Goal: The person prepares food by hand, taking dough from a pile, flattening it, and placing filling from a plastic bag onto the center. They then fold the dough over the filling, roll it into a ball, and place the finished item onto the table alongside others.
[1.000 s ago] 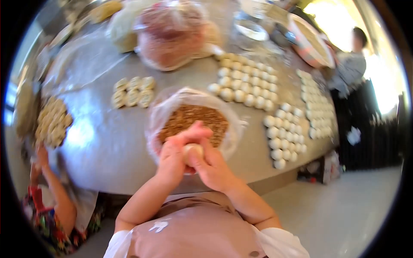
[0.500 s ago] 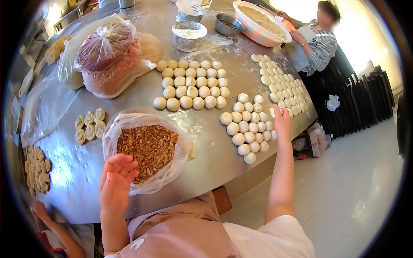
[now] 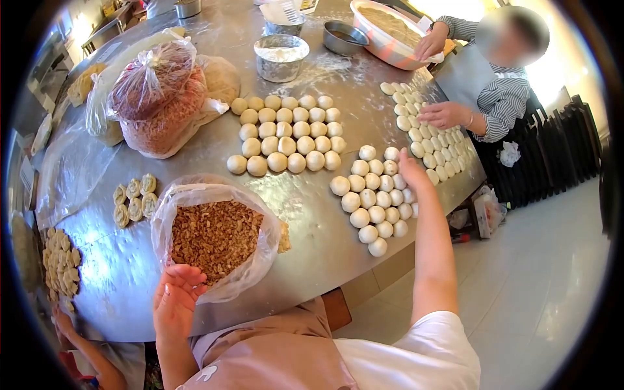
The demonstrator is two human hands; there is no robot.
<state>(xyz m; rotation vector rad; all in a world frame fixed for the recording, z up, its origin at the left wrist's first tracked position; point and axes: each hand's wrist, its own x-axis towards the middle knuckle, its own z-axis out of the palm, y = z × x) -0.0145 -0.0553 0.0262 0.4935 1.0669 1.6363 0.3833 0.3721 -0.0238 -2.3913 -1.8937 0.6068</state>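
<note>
My left hand [image 3: 177, 296] is palm up with fingers apart and nothing visible in it, beside the front left rim of a plastic bag [image 3: 263, 257] of brown crumbly filling [image 3: 218, 237]. At the right, my right hand [image 3: 413, 168] reaches over the upper right edge of a group of round white dough balls [image 3: 359, 183]; its fingertips are near a ball at the group's top, and whether they hold anything is unclear. Further back, rows of dough balls [image 3: 284, 130] stand on the metal table [image 3: 305, 227].
Shaped dough pieces lie left [image 3: 135, 200] and far left [image 3: 62, 263]. Bags of pink filling [image 3: 159, 104], a flour tin [image 3: 281, 57], a metal bowl [image 3: 345, 38] and a large basin [image 3: 393, 36] stand behind. A co-worker [image 3: 504, 97] reaches over flattened dough pieces [image 3: 426, 140]; another person's arm [image 3: 91, 351] is lower left.
My right hand has moved left and slightly up, towards the top of the ball group. The co-worker has leaned in, one hand now over the flattened pieces, the other at the basin.
</note>
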